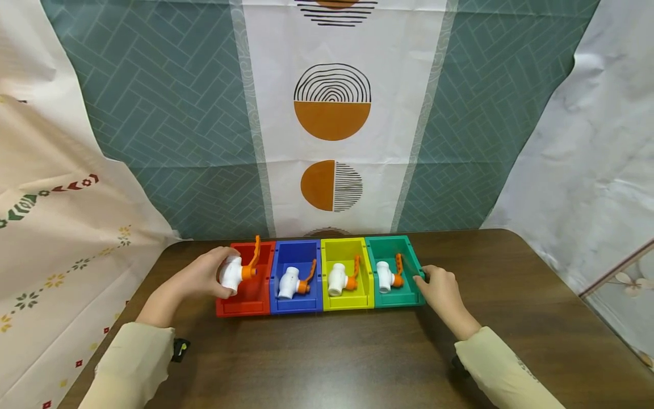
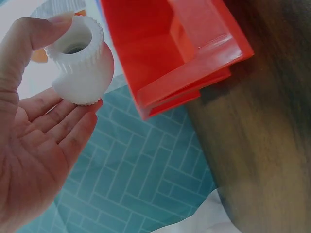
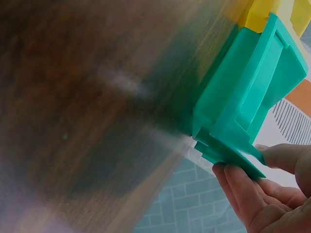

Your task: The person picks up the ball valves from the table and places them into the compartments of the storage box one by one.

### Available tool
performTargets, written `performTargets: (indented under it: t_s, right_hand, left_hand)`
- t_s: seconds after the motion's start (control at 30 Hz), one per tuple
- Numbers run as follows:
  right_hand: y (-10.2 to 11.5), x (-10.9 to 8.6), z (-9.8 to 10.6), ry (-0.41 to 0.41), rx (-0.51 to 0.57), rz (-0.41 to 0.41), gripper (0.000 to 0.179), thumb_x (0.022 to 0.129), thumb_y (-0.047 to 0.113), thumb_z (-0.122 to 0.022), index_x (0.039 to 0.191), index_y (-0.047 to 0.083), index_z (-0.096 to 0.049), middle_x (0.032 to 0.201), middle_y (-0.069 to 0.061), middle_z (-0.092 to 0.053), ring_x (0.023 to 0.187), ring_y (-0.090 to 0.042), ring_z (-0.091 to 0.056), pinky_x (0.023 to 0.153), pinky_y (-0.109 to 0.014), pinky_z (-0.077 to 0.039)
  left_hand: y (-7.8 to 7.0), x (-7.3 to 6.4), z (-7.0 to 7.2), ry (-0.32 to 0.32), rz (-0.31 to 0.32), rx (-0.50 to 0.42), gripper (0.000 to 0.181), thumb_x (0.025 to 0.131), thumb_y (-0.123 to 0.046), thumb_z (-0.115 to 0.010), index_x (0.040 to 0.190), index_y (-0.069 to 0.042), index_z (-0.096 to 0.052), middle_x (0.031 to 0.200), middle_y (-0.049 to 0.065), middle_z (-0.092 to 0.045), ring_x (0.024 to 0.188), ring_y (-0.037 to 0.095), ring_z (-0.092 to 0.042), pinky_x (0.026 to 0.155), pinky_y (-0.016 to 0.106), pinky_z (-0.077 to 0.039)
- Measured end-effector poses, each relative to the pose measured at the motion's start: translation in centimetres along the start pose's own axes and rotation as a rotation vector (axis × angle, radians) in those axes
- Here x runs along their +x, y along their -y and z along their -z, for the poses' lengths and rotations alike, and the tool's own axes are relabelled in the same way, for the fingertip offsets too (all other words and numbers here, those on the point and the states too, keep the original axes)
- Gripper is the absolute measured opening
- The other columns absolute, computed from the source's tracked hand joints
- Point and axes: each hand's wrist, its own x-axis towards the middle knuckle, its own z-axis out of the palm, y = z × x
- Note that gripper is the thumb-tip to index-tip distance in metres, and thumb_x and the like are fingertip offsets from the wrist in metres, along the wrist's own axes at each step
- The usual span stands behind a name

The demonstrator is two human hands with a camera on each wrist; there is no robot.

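A white ball valve (image 1: 232, 274) with an orange lever is gripped between thumb and fingers of my left hand (image 1: 208, 272), held over the red bin (image 1: 250, 307). In the left wrist view the valve (image 2: 83, 73) turns its ribbed open end toward the camera. My right hand (image 1: 441, 288) pinches the side wall of the green bin (image 1: 401, 299); the right wrist view shows its thumb inside and fingers outside that wall. Similar valves lie one each in the blue bin (image 1: 296, 307), the yellow bin (image 1: 348, 302) and the green bin.
The bins stand side by side in a row near the back of a dark wooden table (image 1: 306, 363). A patterned curtain (image 1: 204, 113) hangs right behind the table. Pale sheets hang to the left and right.
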Motion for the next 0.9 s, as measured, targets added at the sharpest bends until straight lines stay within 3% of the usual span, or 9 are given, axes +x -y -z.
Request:
performTargets:
  t_s: [0.13,0.37,0.5,0.77,0.9]
  right_hand:
    - [0.0,0.0,0.0,-0.001,-0.003,-0.002,0.032,0.089,0.008,-0.063,0.110,-0.015,-0.062,0.103,-0.030,-0.066,0.087,-0.037,-0.065,0.078,-0.051,-0.055]
    - [-0.1,0.1,-0.1,-0.004,-0.010,-0.003,0.032,0.088,0.008,-0.063,0.110,-0.015,-0.062,0.103,-0.030,-0.066,0.085,-0.036,-0.065,0.078,-0.051,-0.055]
    - [-0.1,0.1,-0.1,-0.009,-0.013,0.002,0.032,0.088,0.008,-0.064,0.110,-0.015,-0.062,0.103,-0.030,-0.066,0.084,-0.035,-0.065,0.077,-0.050,-0.056]
    - [-0.2,0.1,-0.2,-0.013,-0.011,0.003,0.032,0.088,0.008,-0.064,0.110,-0.015,-0.062,0.103,-0.030,-0.066,0.081,-0.033,-0.065,0.075,-0.049,-0.057]
    - [-0.1,0.1,-0.1,-0.005,-0.003,-0.007,0.032,0.088,0.008,-0.064,0.111,-0.015,-0.061,0.103,-0.030,-0.066,0.079,-0.031,-0.064,0.074,-0.047,-0.057]
  left_hand:
    - [0.0,0.4,-0.5,0.036,0.029,-0.007,0.065,0.061,-0.009,-0.080,0.117,0.008,-0.052,0.106,0.017,-0.058,0.090,0.026,-0.053,0.079,0.041,-0.053]
    - [0.6,0.8,-1.4,0.049,0.020,0.007,0.065,0.060,-0.008,-0.080,0.116,0.009,-0.052,0.104,0.018,-0.059,0.089,0.028,-0.054,0.081,0.045,-0.053]
    - [0.8,1.0,-1.8,0.085,0.054,-0.001,0.067,0.062,-0.007,-0.081,0.120,0.009,-0.051,0.109,0.021,-0.058,0.093,0.030,-0.054,0.086,0.050,-0.052]
    - [1.0,1.6,-2.3,0.145,0.083,-0.005,0.067,0.066,-0.006,-0.081,0.124,0.008,-0.051,0.110,0.020,-0.059,0.094,0.031,-0.054,0.086,0.051,-0.052]
    - [1.1,2.0,-2.6,0.195,0.129,-0.007,0.069,0.066,-0.006,-0.081,0.126,0.008,-0.050,0.111,0.020,-0.059,0.094,0.030,-0.055,0.088,0.051,-0.051]
